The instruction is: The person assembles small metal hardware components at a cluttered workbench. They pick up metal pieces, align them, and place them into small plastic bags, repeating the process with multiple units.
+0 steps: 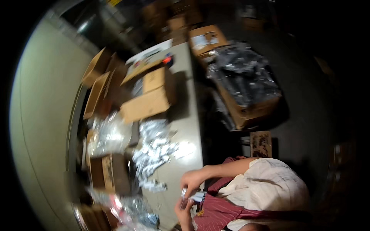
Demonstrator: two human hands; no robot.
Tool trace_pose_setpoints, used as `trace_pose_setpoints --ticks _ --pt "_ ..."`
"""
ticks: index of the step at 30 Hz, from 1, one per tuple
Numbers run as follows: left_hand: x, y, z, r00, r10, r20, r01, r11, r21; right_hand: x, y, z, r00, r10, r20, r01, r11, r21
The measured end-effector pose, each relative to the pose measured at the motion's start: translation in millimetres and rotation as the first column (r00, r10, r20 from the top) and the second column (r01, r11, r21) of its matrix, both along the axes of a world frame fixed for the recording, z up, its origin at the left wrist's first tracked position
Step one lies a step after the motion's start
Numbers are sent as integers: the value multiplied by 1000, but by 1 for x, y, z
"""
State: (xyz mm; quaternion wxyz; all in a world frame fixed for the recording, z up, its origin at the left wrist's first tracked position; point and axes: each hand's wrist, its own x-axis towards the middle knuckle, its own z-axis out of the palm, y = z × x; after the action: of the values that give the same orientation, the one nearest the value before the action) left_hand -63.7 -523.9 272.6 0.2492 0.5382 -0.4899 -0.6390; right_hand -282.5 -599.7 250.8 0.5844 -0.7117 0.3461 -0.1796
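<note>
My right hand [194, 179] reaches in from the right, past a white sleeve, with its fingers closed near a small pale packet-like piece [198, 196]. Just below it my left hand [184, 210] comes up from the lower edge, its fingers pinched on the same small pale piece. Motion blur hides the exact kind of that piece. Both hands are close together in front of a maroon striped apron [217, 211], at the table edge. Past them on the grey table [185, 134] lies a loose heap of small white and silvery pieces [154, 154].
An open cardboard box [148, 104] stands farther along the table. Clear plastic bags [110, 136] and a smaller carton [110, 173] line the wall side. Beyond the table's right edge, a large carton [254, 115] under dark plastic sheeting [244, 73] sits on the floor.
</note>
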Motion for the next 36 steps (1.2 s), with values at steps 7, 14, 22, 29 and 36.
trace_pose_setpoints --ticks 7,14,22,29,36 --pt "-82 -6 11 948 -301 105 299 953 42 -74 62 -9 962 -249 108 251 968 -4" --pt "-119 -19 21 853 -488 185 491 871 29 -118 88 6 918 -375 131 389 916 -101" --pt "-76 -34 24 803 -490 339 549 829 -101 -124 59 26 883 -444 151 467 859 -209" --pt "-20 -12 27 773 -409 485 537 829 -157 -99 10 55 836 -471 281 548 742 -386" --pt "-20 5 28 999 -35 24 40 964 -263 -53 -13 94 895 -236 378 382 844 -377"
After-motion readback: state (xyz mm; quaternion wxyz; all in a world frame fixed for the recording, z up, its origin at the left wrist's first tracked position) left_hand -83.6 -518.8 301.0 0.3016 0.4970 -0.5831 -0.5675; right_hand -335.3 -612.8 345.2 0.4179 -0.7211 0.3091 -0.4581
